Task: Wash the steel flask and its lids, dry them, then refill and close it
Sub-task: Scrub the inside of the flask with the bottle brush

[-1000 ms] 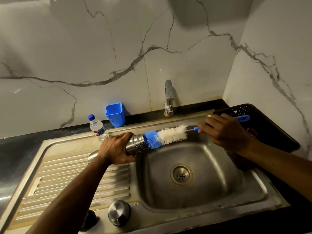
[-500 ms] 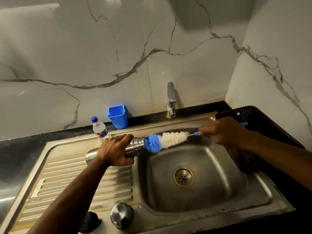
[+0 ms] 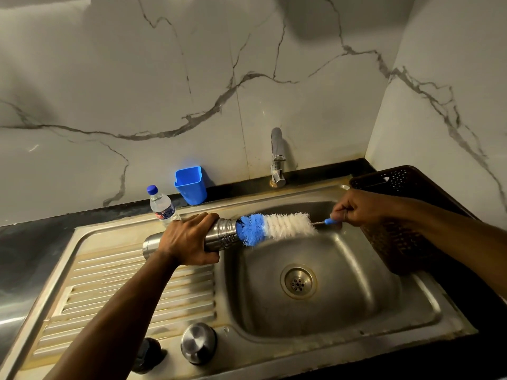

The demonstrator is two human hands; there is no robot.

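My left hand (image 3: pixel 189 239) grips the steel flask (image 3: pixel 222 233) around its middle and holds it lying sideways over the left edge of the sink basin (image 3: pixel 343 305), mouth to the right. A bottle brush (image 3: pixel 277 227) with blue and white bristles has its blue tip at the flask's mouth. My right hand (image 3: pixel 356 208) is closed on the brush's blue handle. A steel lid (image 3: pixel 198 342) and a dark inner lid (image 3: pixel 146 355) stand on the sink's front rim.
A small water bottle (image 3: pixel 162 205) and a blue plastic cup (image 3: pixel 191 185) stand behind the draining board (image 3: pixel 109 283). The tap (image 3: pixel 277 157) rises at the back wall. A dark perforated basket (image 3: pixel 406 215) sits right of the basin, under my right arm.
My right hand slid further up the brush handle, hiding most of it. The brush tip stays at the flask's mouth. The view shifted slightly.
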